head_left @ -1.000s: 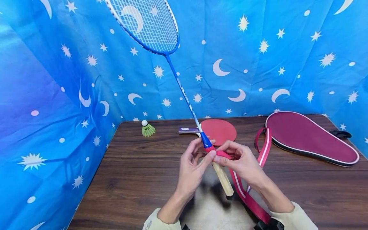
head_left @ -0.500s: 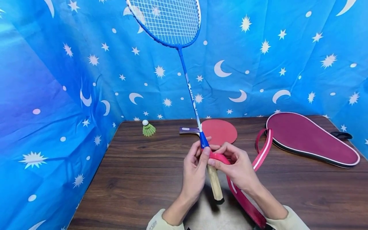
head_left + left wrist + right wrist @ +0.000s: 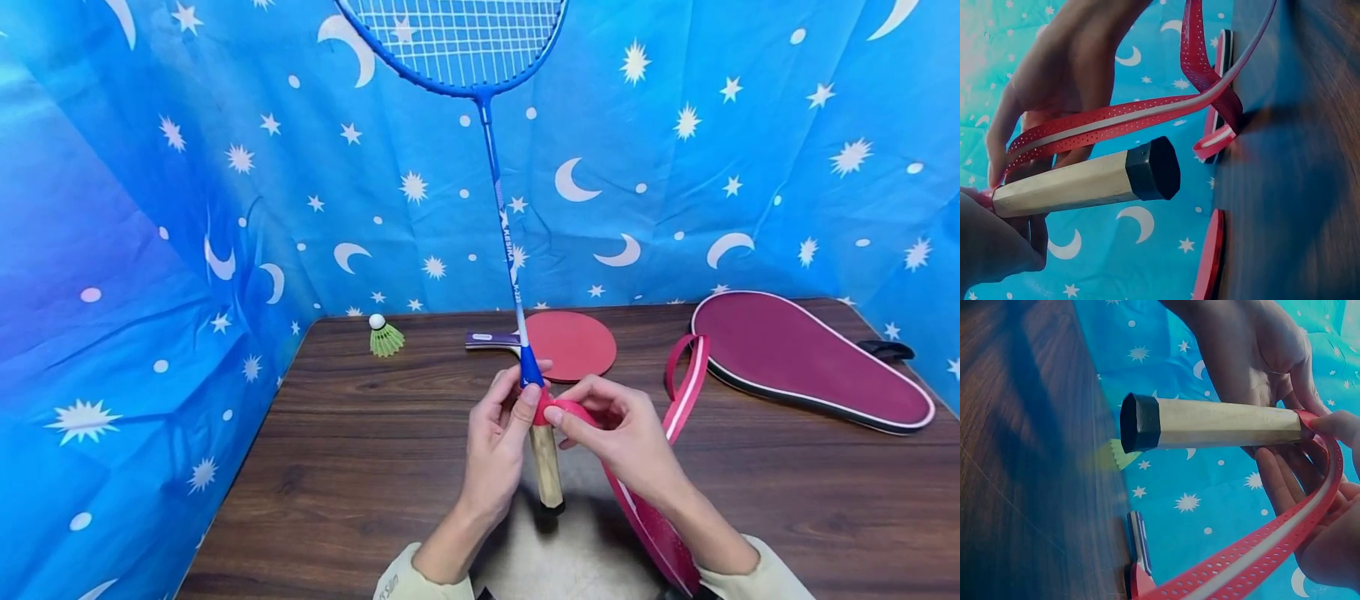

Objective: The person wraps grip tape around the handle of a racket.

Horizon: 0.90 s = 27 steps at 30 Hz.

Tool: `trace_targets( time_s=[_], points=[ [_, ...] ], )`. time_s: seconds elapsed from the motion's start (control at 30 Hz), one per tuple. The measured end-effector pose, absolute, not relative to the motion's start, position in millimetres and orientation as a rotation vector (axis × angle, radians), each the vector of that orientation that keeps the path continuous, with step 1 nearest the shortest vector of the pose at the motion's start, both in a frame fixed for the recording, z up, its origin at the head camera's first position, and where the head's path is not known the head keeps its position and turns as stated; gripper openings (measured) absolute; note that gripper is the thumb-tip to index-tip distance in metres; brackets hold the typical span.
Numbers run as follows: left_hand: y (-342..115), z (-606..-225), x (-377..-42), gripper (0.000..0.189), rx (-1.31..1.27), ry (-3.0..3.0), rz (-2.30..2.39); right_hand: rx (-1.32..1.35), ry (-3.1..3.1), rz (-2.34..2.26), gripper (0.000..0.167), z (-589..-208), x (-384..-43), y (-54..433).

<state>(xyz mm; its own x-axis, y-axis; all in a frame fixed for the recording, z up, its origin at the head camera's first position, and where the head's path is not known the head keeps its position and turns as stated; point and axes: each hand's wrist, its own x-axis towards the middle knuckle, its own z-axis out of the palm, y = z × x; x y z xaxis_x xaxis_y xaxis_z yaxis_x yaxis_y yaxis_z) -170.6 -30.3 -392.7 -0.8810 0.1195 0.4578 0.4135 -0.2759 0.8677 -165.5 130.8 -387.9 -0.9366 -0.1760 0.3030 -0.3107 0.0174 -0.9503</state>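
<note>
The badminton racket [image 3: 503, 218] is held above the desk [image 3: 360, 467], its head near twelve o'clock and its pale handle (capped in black) pointing to six. The fingers of the left hand [image 3: 491, 454] grip it at the handle's top; those of the right hand [image 3: 633, 437] pinch the red perforated tape [image 3: 1116, 120], which trails towards five. From the hands, a shuttlecock [image 3: 386, 337] is at ten, a paddle [image 3: 572, 346] at twelve, a maroon case [image 3: 806, 358] near three.

Room between shuttlecock [image 3: 386, 340] and paddle [image 3: 572, 343] — loose red tape [image 3: 647, 521] obstructs beside right hand [image 3: 628, 432]
</note>
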Motion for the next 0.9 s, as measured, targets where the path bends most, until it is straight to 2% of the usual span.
trace_targets(
  time_s=[0.47, 0.9],
  points=[
    [-33.9, -388.0, -169.0, 0.033, -0.607, -1.622, -2.602, 0.316, -2.159, 2.421, 0.025, -382.1, -166.9, 136.4],
    [-39.9, -385.1, -169.5, 0.032, -0.645, -1.628, -2.716, 0.388, -2.219, 2.130, 0.019, -369.6, -157.4, 138.2]
  ],
)
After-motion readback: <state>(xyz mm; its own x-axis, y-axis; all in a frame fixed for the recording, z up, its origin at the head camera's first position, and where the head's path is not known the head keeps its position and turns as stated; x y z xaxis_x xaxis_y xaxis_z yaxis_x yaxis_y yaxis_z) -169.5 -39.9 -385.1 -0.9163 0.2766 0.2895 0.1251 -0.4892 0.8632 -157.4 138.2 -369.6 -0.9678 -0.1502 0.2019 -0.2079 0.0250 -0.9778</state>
